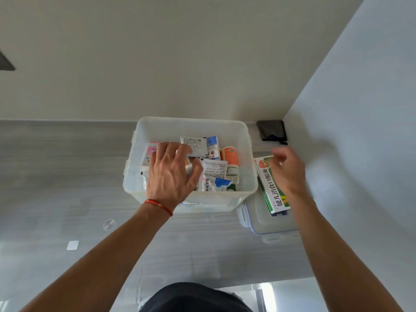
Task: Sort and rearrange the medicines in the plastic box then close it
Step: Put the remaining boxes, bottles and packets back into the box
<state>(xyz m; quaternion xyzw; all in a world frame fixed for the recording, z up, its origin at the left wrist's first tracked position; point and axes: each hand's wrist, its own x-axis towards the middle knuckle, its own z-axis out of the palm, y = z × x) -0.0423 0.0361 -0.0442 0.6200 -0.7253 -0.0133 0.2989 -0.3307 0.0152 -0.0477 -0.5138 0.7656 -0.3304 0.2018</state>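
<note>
Two hands out: our left hand [172, 170] spreads open inside the plastic box [225, 200], resting on the medicine packets [213, 170]; our right hand [289, 171], loosely open, hovers over the green carton [270, 190] on the lid [267, 221] beside it.

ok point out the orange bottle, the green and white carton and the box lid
orange bottle [230, 156]: head view, on its orange label, inside the plastic box
green and white carton [271, 190]: head view, on its white printed face
box lid [263, 218]: head view, on its bare top below the carton
</note>
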